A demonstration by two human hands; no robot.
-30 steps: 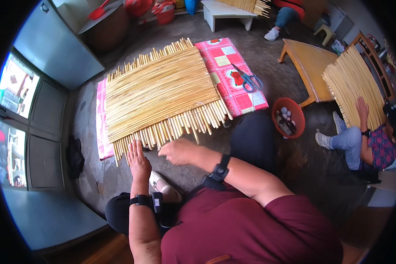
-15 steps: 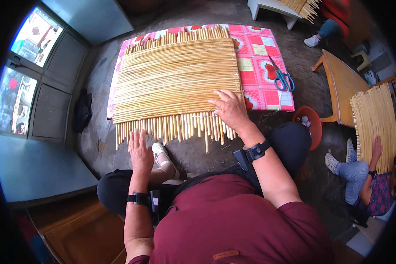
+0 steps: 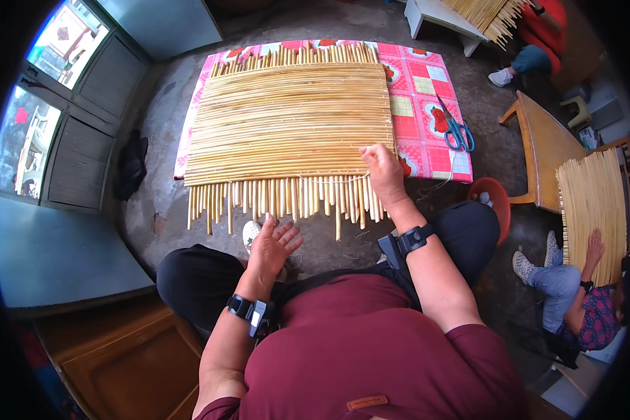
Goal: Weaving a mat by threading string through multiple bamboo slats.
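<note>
A mat of straw-coloured reed stalks lies on a low table with a pink and red checked cover. Uneven stalk ends stick out along its near and far sides. At the mat's near right corner, my right hand is closed, fingers curled, with a thin white string leading from it along the stitched near edge. My left hand is open, palm turned up and fingers spread, just below the protruding stalk ends. Blue-handled scissors rest on the cover, right of the mat.
A red basin holding pale round things stands by my right knee. Beyond it is a wooden table. At right, a seated person's hand rests on another reed mat. A white bench stands at the far right.
My left hand has moved right and turned its palm up. My right hand's spread fingers have closed, with the string now leading to it. The whole view has shifted slightly.
</note>
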